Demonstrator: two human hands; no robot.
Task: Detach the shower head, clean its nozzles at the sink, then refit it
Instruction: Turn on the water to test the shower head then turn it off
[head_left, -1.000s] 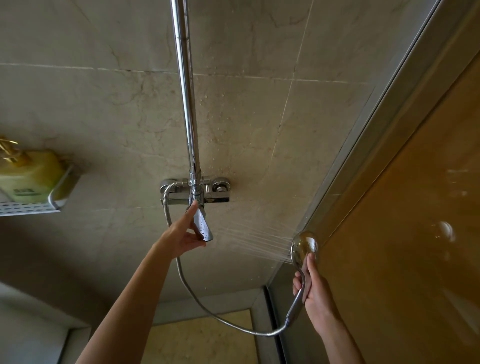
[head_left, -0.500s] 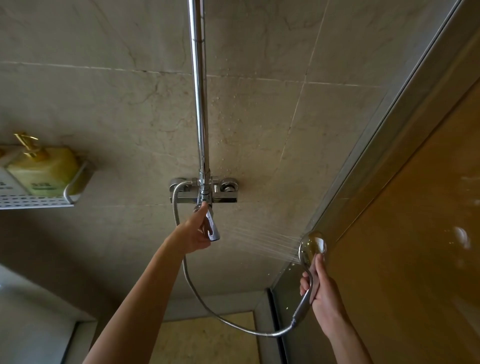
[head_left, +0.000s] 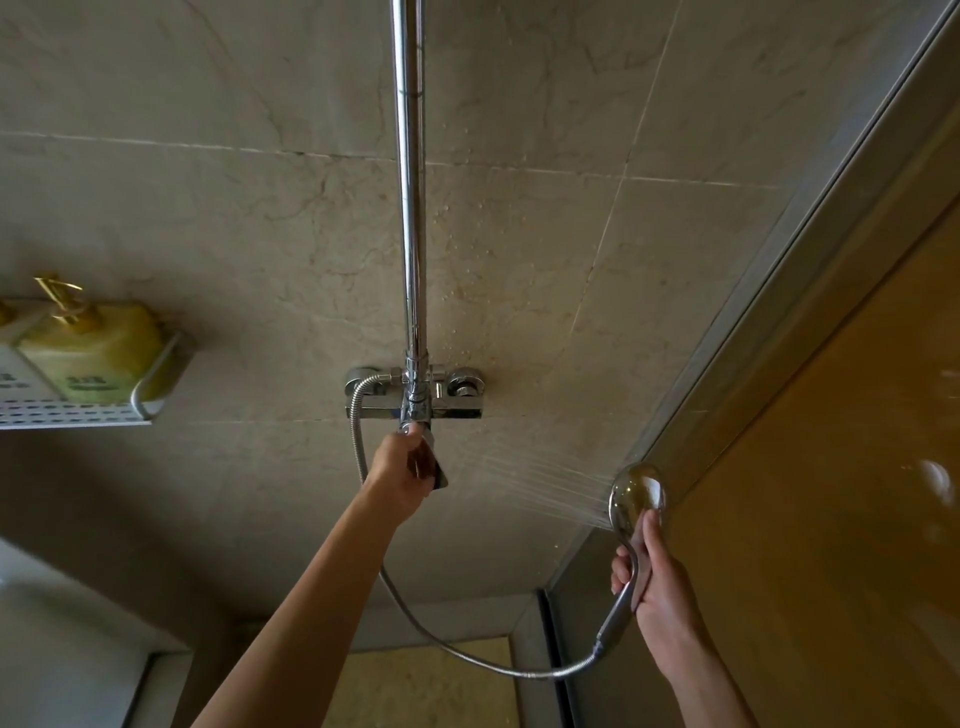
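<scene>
A chrome hand shower head (head_left: 638, 498) is held low on the right, its back toward me, spraying thin jets leftward at the tiled wall. My right hand (head_left: 654, 587) grips its handle. A flexible metal hose (head_left: 415, 618) loops from the handle down and up to the chrome mixer valve (head_left: 415, 397) on the wall. My left hand (head_left: 408, 470) grips the valve's lever handle (head_left: 434, 470), which points down under the valve. A vertical chrome riser pipe (head_left: 410, 182) rises from the valve.
A white perforated wall shelf (head_left: 78, 413) at the left holds a yellow pump bottle (head_left: 98, 353). A glass shower door with a metal frame (head_left: 779, 291) runs along the right. The beige floor (head_left: 426, 686) lies below, with a white ledge at lower left.
My left hand has closed further round the lever and pushed it down toward the wall. The spray keeps running. The view has shifted a little, so everything sits further right.
</scene>
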